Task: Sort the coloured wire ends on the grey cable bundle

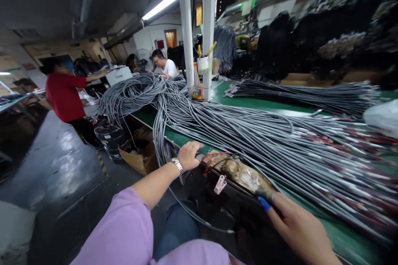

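Left hand [189, 156] at table [219, 91] edge, fingers bent; right hand [294, 219] at near end of brown taped strip [244, 174]. Can't tell if either grips. Grey cables [242, 130] lie across table, just beyond hands.

From where I stand I count two bare hands at the bench, the left [189, 155] and the right [295, 219], with one metal-banded wristwatch [178, 166] between them. There's one pink clip [220, 185] and one brown, taped lump [244, 174]. The grey cables [236, 128] are too many and too tangled to number; behind them lies one darker bundle [298, 95]. I make out two co-workers, one in red [66, 97], one in white [169, 68]. Two pale posts [185, 29] rise here, with one cup [203, 65] holding two yellow handles [212, 49].
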Action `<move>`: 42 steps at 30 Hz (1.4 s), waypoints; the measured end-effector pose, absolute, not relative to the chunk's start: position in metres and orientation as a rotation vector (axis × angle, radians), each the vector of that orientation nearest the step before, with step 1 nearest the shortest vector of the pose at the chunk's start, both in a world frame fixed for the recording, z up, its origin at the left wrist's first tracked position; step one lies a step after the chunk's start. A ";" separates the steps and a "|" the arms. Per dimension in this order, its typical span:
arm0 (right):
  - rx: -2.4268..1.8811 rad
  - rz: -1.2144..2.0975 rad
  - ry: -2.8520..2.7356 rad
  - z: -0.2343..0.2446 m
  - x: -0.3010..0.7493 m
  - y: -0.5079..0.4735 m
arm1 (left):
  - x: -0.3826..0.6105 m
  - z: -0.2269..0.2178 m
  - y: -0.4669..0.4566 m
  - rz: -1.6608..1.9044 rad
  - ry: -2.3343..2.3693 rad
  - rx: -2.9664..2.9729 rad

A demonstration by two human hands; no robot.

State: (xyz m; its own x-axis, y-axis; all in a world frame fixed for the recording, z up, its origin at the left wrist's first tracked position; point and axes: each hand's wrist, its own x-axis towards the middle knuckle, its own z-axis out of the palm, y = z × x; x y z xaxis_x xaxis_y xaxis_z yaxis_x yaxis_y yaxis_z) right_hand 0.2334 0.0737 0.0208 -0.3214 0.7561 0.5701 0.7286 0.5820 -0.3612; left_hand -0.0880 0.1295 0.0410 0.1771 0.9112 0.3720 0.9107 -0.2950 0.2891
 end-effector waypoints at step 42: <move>-1.028 -0.216 -2.138 0.016 0.234 0.070 | -0.088 0.061 0.223 -0.040 1.759 2.872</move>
State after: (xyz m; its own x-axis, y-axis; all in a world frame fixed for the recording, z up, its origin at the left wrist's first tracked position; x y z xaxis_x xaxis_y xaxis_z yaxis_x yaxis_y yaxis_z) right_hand 0.2337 0.0703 0.0162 -0.4041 0.6061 0.6851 0.7306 0.6645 -0.1569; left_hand -0.0881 0.2227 0.0609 0.4611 0.8820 0.0971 0.8767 -0.4360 -0.2033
